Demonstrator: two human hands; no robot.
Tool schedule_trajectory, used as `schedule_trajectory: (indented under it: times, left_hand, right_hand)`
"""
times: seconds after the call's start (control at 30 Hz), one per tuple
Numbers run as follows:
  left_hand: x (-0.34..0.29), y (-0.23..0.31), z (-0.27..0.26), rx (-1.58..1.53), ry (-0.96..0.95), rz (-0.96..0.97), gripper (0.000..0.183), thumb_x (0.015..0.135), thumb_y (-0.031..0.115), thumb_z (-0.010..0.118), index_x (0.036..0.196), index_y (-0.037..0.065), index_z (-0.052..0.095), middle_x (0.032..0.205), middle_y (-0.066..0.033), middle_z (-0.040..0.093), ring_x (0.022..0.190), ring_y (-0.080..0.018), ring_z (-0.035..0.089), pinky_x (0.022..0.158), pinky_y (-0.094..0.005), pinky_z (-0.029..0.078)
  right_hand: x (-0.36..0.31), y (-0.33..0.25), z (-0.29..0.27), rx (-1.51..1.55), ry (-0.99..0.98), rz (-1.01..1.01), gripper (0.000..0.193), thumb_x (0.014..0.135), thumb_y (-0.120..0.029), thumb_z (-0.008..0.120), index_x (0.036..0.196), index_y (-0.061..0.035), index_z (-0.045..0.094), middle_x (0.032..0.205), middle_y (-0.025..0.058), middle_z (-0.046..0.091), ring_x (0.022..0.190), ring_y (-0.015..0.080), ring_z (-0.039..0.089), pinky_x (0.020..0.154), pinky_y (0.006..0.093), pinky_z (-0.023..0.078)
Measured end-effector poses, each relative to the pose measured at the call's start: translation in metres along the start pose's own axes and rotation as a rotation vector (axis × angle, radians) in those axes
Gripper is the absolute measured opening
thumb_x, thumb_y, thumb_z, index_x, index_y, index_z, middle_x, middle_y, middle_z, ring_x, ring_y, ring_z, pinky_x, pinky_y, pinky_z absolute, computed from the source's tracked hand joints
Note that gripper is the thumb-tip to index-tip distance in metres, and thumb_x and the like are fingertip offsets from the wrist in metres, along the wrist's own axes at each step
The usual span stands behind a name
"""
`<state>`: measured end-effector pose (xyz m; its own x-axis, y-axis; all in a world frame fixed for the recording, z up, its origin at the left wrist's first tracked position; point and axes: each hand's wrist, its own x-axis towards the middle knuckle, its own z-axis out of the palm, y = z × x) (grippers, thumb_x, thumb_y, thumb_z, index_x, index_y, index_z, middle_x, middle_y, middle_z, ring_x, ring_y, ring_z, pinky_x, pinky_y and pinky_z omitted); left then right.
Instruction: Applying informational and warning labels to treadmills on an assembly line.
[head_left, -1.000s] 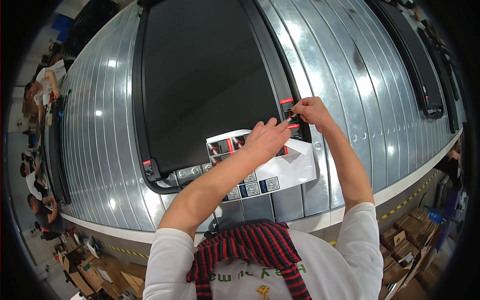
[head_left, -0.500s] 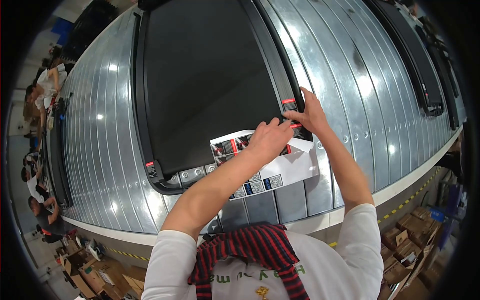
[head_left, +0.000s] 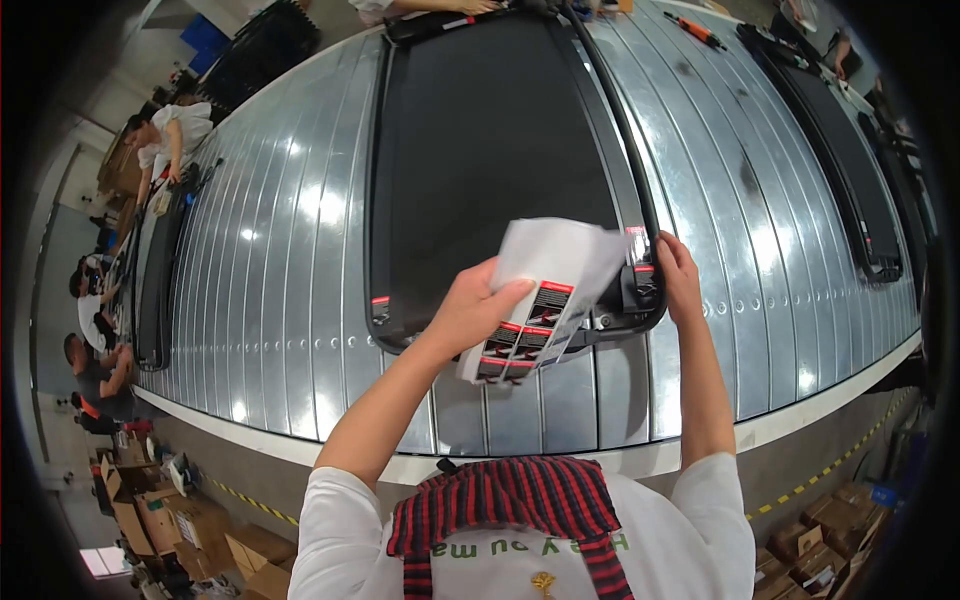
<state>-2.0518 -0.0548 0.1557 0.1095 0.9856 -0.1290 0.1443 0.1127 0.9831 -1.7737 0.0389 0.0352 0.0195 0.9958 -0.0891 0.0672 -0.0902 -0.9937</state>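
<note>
A flat black treadmill (head_left: 490, 130) with a wide belt and dark side rails lies lengthwise in front of me. My left hand (head_left: 475, 310) pinches a bent stack of white label sheets (head_left: 560, 245), thumb on top, above the treadmill's near end. Red-and-black warning labels show on the sheets' lower part. At the near right corner, my right hand (head_left: 682, 278) has its fingers against the outer edge of the side rail (head_left: 640, 200). Beside it, a warning label (head_left: 637, 240) sits on that rail. Another small label (head_left: 380, 305) is at the near left corner.
Ribbed metal table (head_left: 270, 250) under everything. Similar black treadmills lie at left (head_left: 160, 290) and right (head_left: 830, 160). An orange power screwdriver (head_left: 697, 31) lies far right. Another person's hand (head_left: 470, 6) is at the treadmill's far end. Cardboard boxes (head_left: 200, 530) stand on the floor.
My left hand has lifted the label sheets off the near end and moved left with them. My right hand has drawn back from the label to the rail's outer edge. The view has shifted.
</note>
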Motion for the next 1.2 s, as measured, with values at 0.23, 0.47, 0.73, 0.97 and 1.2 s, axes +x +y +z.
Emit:
schedule_trajectory:
  times: [0.23,0.47,0.73,0.97,1.2]
  left_hand:
    - [-0.066,0.006,-0.036,-0.435,0.002,-0.016,0.034,0.079,0.016,0.060,0.107,-0.002,0.051,0.100,-0.0081,0.057,0.089,-0.0131,0.054,0.079,-0.0273,0.043]
    - [-0.121,0.008,-0.094,-0.533,-0.049,0.026,0.042,0.076,0.012,0.063,0.112,-0.002,0.047,0.106,-0.0086,0.055,0.095,-0.0151,0.052,0.084,-0.0298,0.042]
    - [-0.192,-0.010,-0.152,-0.721,-0.111,0.103,0.054,0.070,0.008,0.067,0.118,0.002,0.043,0.111,-0.0088,0.053,0.103,-0.0197,0.050,0.088,-0.0330,0.039]
    - [-0.223,-0.027,-0.196,-0.965,-0.229,0.242,0.062,0.068,0.008,0.066,0.123,0.003,0.038,0.116,-0.0116,0.049,0.107,-0.0261,0.049,0.091,-0.0392,0.038]
    - [-0.213,-0.040,-0.227,-1.007,-0.288,0.282,0.059,0.071,0.011,0.066,0.123,0.006,0.038,0.120,-0.0105,0.046,0.110,-0.0255,0.046,0.092,-0.0401,0.038]
  right_hand:
    - [-0.105,-0.067,0.076,0.334,-0.492,-0.008,0.048,0.079,-0.017,0.053,0.122,-0.0011,0.039,0.116,0.0092,0.049,0.108,0.0166,0.044,0.092,0.0297,0.034]
    - [-0.161,-0.123,0.127,0.308,-0.454,-0.001,0.015,0.079,-0.016,0.060,0.086,-0.0024,0.059,0.078,0.0007,0.060,0.070,0.0059,0.054,0.066,0.0216,0.043]
    - [-0.214,-0.175,0.233,0.231,-0.331,-0.113,0.007,0.079,-0.007,0.059,0.081,0.0001,0.058,0.069,0.0018,0.060,0.059,0.0042,0.053,0.054,0.0169,0.042]
    - [-0.234,-0.196,0.306,-0.160,-0.258,-0.689,0.014,0.076,-0.003,0.060,0.089,-0.0008,0.056,0.086,0.0054,0.057,0.074,0.0086,0.052,0.063,0.0206,0.043]
    - [-0.253,-0.209,0.320,-0.077,-0.450,-0.522,0.025,0.072,-0.011,0.065,0.093,-0.0008,0.057,0.091,0.0070,0.055,0.078,0.0139,0.055,0.069,0.0249,0.045]
